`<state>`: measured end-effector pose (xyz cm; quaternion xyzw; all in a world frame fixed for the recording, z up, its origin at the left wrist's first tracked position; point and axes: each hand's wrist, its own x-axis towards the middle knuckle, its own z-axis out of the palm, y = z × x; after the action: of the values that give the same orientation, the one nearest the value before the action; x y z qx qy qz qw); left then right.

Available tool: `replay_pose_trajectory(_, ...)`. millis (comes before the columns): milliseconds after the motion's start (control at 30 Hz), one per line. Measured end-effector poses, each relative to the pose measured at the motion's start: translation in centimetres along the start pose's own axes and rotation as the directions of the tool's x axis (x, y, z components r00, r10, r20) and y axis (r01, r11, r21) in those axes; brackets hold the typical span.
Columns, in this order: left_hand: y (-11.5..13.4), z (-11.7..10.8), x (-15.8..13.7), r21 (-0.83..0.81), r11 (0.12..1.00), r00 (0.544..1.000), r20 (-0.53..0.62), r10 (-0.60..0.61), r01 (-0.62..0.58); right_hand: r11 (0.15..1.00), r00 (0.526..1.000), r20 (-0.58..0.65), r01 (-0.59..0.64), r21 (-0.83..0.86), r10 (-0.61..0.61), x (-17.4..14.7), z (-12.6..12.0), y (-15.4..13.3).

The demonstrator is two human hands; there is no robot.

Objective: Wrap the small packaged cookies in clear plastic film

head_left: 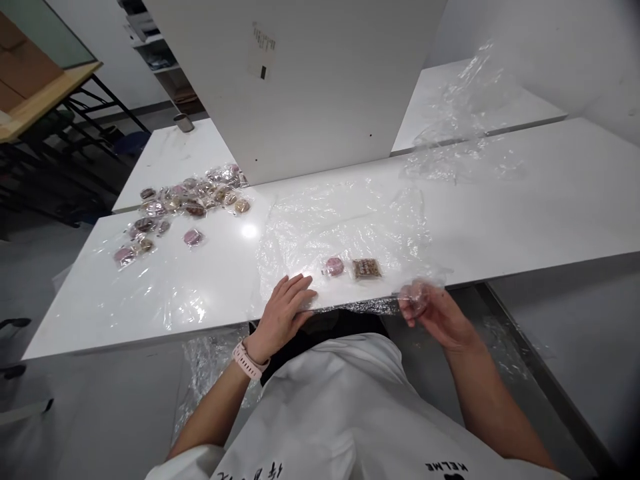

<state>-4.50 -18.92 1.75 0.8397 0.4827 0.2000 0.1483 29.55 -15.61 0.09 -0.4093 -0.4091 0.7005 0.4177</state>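
Observation:
A sheet of clear plastic film lies spread on the white table in front of me. On it, close to the front edge, sit a round pink packet and a square brown packet of what look like wrapped snacks. My left hand rests open, fingers flat on the film at the table edge, left of the pink packet. At the right front corner, my right hand has its fingers closed on the film, which partly covers them. Some film hangs over the edge between my hands.
Many wrapped round snacks are heaped on the left part of the table, with one pink packet apart. A tall white panel stands behind the film. Crumpled film lies back right; a metal cup stands far left.

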Motion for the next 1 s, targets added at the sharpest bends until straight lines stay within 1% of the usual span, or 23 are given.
replay_pose_trajectory(67,-0.1,-0.4,0.2,-0.094,0.993,0.992,-0.094,-0.081,0.072,0.997,0.999,-0.003,0.037,-0.075,-0.037,1.2,0.0,-1.2)
replay_pose_trajectory(100,-0.2,-0.8,0.6,-0.142,0.981,0.983,-0.113,-0.145,0.129,0.991,0.998,-0.011,0.067,-0.116,-0.068,1.9,0.1,-1.7)
replay_pose_trajectory(133,-0.3,-1.2,1.3,-0.183,0.963,0.970,-0.109,-0.218,0.196,0.983,0.994,-0.017,0.103,-0.155,-0.107,2.6,0.3,-2.1)
replay_pose_trajectory(200,-0.9,-2.0,3.2,-0.223,0.918,0.936,-0.055,-0.348,0.329,0.956,0.981,-0.018,0.182,-0.231,-0.191,4.0,0.6,-2.7)
replay_pose_trajectory(267,-1.8,-2.6,5.5,-0.172,0.890,0.905,0.022,-0.425,0.422,0.903,0.966,-0.024,0.231,-0.363,-0.257,5.2,1.0,-2.9)
replay_pose_trajectory(300,-2.2,-2.9,6.6,-0.113,0.884,0.891,0.056,-0.451,0.454,0.850,0.959,-0.038,0.232,-0.473,-0.282,5.7,1.0,-2.9)
replay_pose_trajectory(333,-2.7,-3.1,7.6,-0.035,0.878,0.878,0.079,-0.473,0.477,0.768,0.948,-0.053,0.220,-0.601,-0.314,6.1,1.1,-2.7)
replay_pose_trajectory(367,-2.9,-3.3,8.4,0.060,0.874,0.871,0.070,-0.486,0.483,0.656,0.933,-0.056,0.206,-0.726,-0.355,6.4,1.1,-2.4)
replay_pose_trajectory(433,-2.8,-3.6,9.3,0.243,0.851,0.881,-0.030,-0.473,0.465,0.407,0.892,-0.008,0.198,-0.892,-0.452,6.6,1.0,-1.8)
replay_pose_trajectory(467,-2.3,-3.6,9.4,0.307,0.838,0.891,-0.107,-0.441,0.451,0.306,0.866,0.029,0.208,-0.929,-0.499,6.6,1.0,-1.5)
replay_pose_trajectory(500,-1.6,-3.5,9.2,0.337,0.839,0.904,-0.188,-0.385,0.428,0.234,0.837,0.065,0.225,-0.946,-0.543,6.5,1.0,-1.2)
replay_pose_trajectory(533,-0.8,-3.2,8.8,0.331,0.863,0.917,-0.252,-0.310,0.382,0.186,0.813,0.098,0.247,-0.951,-0.574,6.3,1.1,-1.0)
replay_pose_trajectory(567,0.1,-2.7,8.3,0.290,0.907,0.933,-0.280,-0.224,0.305,0.152,0.798,0.135,0.273,-0.950,-0.587,6.2,1.2,-0.9)
replay_pose_trajectory(600,1.0,-2.0,7.8,0.226,0.954,0.953,-0.271,-0.135,0.199,0.124,0.795,0.181,0.305,-0.944,-0.580,6.1,1.3,-0.9)
replay_pose_trajectory(633,1.7,-1.1,7.3,0.159,0.984,0.969,-0.244,-0.039,0.080,0.101,0.801,0.237,0.345,-0.933,-0.550,6.0,1.3,-0.9)
replay_pose_trajectory(667,2.1,-0.1,7.0,0.100,0.995,0.979,-0.198,0.046,-0.026,0.084,0.812,0.296,0.387,-0.918,-0.503,6.0,1.3,-0.9)
replay_pose_trajectory(700,2.3,0.8,6.9,0.058,0.994,0.985,-0.138,0.103,-0.096,0.074,0.825,0.347,0.421,-0.904,-0.446,6.2,1.3,-1.0)
replay_pose_trajectory(733,2.1,1.7,7.0,0.037,0.991,0.988,-0.083,0.129,-0.127,0.072,0.837,0.381,0.442,-0.894,-0.393,6.4,1.2,-1.0)
replay_pose_trajectory(767,1.6,2.4,7.2,0.030,0.992,0.991,-0.042,0.125,-0.124,0.077,0.847,0.398,0.450,-0.890,-0.353,6.6,1.0,-1.0)
replay_pose_trajectory(833,0.3,3.0,8.0,0.017,0.998,0.998,-0.017,0.064,-0.064,0.097,0.859,0.401,0.450,-0.888,-0.319,7.2,0.7,-1.1)
replay_pose_trajectory(933,-1.4,2.3,9.1,-0.008,0.999,0.999,-0.021,-0.044,0.044,0.125,0.851,0.384,0.451,-0.884,-0.357,8.0,0.3,-1.1)
replay_pose_trajectory(1000,-1.6,1.3,9.4,0.004,0.995,0.995,-0.024,-0.102,0.102,0.130,0.843,0.362,0.442,-0.887,-0.397,8.3,0.2,-1.1)
